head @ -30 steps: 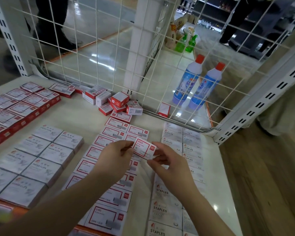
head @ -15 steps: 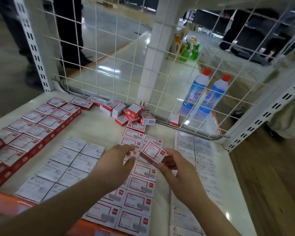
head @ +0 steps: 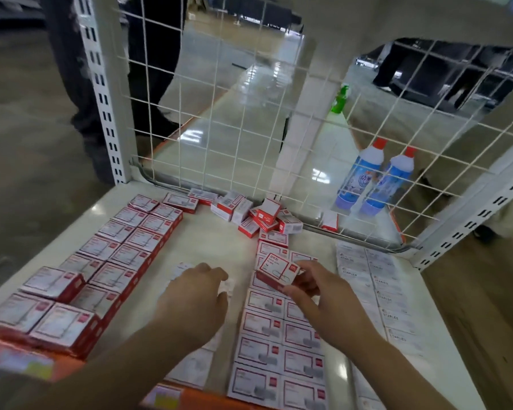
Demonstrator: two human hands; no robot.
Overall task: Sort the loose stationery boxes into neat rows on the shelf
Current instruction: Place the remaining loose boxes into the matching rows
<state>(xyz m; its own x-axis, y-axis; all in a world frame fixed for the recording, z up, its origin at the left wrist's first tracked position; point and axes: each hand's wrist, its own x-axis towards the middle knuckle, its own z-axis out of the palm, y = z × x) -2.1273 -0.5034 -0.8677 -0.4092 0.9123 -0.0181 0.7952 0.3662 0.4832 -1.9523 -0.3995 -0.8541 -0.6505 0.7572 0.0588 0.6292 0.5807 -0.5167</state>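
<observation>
My right hand (head: 317, 297) pinches a small red-and-white stationery box (head: 277, 272) and holds it tilted just above the middle rows of flat red-and-white boxes (head: 279, 335). My left hand (head: 196, 297) hovers palm down over pale grey boxes (head: 190, 368), its fingers bent and holding nothing. A loose pile of small red-and-white boxes (head: 261, 216) lies jumbled at the back of the white shelf (head: 219, 241). Rows of taller red boxes (head: 125, 253) fill the left side. Pale staples boxes (head: 376, 291) lie in rows on the right.
A white wire mesh panel (head: 219, 113) closes the back of the shelf between perforated uprights (head: 101, 99). One box (head: 329, 221) stands alone against the mesh. Two blue bottles (head: 365, 179) stand behind it. A person's dark legs (head: 148, 69) are beyond the mesh.
My left hand has let go of the box and moved left over the pale boxes. My right hand now holds the box alone, a little farther right.
</observation>
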